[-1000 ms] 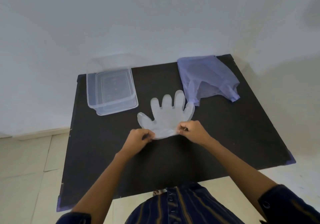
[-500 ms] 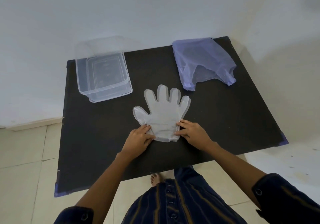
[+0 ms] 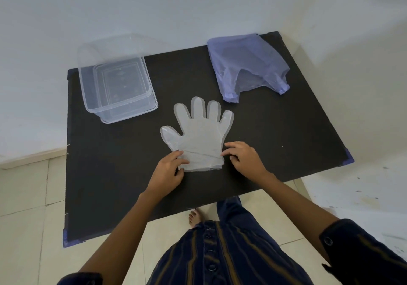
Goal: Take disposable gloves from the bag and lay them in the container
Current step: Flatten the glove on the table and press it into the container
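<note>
A clear disposable glove (image 3: 200, 138) lies flat on the black table (image 3: 290, 135), its fingers spread and pointing away from me. My left hand (image 3: 167, 172) rests its thumb and fingertips on the left corner of the cuff, pressing it down. At the cuff's right edge my right hand (image 3: 245, 159) is spread, its fingertips at the edge, holding nothing. The clear plastic container (image 3: 132, 111) stands at the back left with nothing visible inside. A pale purple plastic bag (image 3: 246, 64) lies flat at the back right.
The table stands against a white wall. Its near edge is close to my body, and my bare foot (image 3: 195, 217) shows below it on the tiled floor. Bare black table surface lies between the glove and the container.
Both hands went from pinching the cuff to pressing the glove flat. My right hand has now slid off to the right of the cuff. The view has also shifted.
</note>
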